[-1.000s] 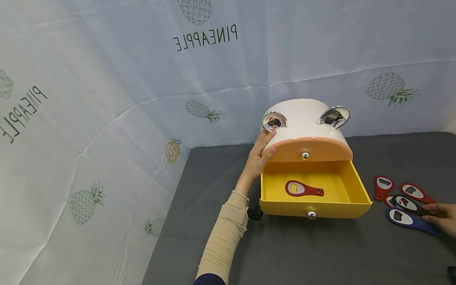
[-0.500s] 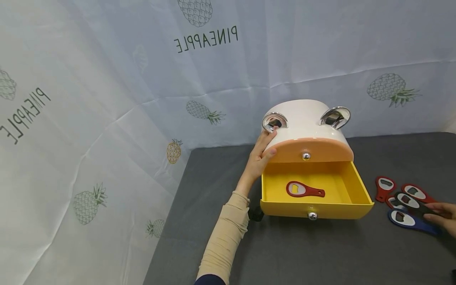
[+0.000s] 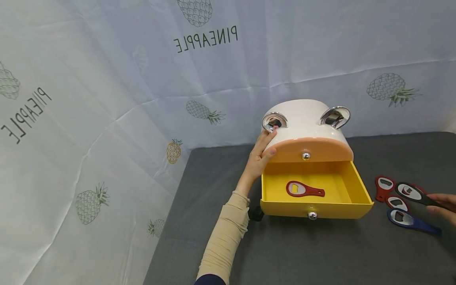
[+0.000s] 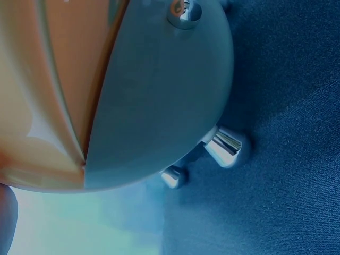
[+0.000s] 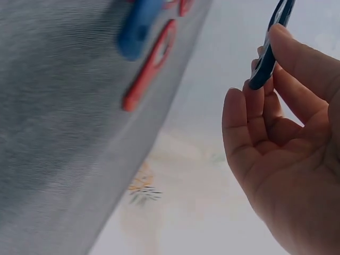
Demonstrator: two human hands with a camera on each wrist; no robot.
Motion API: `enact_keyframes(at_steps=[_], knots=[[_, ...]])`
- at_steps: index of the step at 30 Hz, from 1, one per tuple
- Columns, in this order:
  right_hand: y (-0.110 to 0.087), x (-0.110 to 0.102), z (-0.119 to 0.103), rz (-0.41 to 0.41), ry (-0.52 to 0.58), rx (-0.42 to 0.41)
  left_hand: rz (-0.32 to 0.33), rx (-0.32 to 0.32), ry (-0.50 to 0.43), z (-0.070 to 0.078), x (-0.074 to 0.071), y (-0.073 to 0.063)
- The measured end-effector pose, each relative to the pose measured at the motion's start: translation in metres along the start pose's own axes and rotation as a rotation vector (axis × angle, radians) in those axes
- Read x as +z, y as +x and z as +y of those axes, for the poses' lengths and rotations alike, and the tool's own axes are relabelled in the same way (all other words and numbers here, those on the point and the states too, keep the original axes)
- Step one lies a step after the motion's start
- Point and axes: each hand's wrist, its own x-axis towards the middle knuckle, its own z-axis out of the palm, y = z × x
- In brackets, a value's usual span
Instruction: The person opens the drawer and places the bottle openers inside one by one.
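Observation:
At the right edge of the head view, my right hand (image 3: 446, 206) pinches a black bottle opener (image 3: 409, 192) by its handle. In the right wrist view this bottle opener (image 5: 263, 70) sits between thumb and fingertips, raised off the table. It overlaps a red bottle opener behind it in the head view. My left hand (image 3: 255, 161) rests on the left side of a white frog-shaped drawer box (image 3: 303, 118), fingers extended by one silver eye, thumb at the front edge. The lower yellow drawer (image 3: 315, 209) is pulled out, with a red bottle opener (image 3: 303, 189) lying inside.
Right of the box lie a red bottle opener (image 3: 384, 187), another red one (image 3: 398, 203) and a blue one (image 3: 413, 221). The orange upper drawer (image 3: 288, 150) is closed. Silver feet (image 4: 226, 149) hold up the box. A pineapple-print curtain (image 3: 246, 118) hangs behind the grey table.
My right hand has lifted the black bottle opener up and away from the pile, uncovering a red one beneath. The left hand stays on the box.

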Motion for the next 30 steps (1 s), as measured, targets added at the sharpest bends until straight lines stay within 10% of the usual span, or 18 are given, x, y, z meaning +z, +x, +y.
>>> enact_keyframes(at_steps=[5, 22, 30], knots=[[0.009, -0.004, -0.002, -0.011, -0.057, -0.059, 0.012, 0.028, 0.001, -0.019, 0.003, 0.003], [0.002, -0.013, -0.171, 0.082, -0.085, -0.265, 0.042, 0.005, 0.009, -0.018, 0.005, 0.003], [0.0, -0.007, -0.226, -0.05, -0.11, -0.292, 0.04, 0.005, -0.002, -0.017, 0.006, 0.003]])
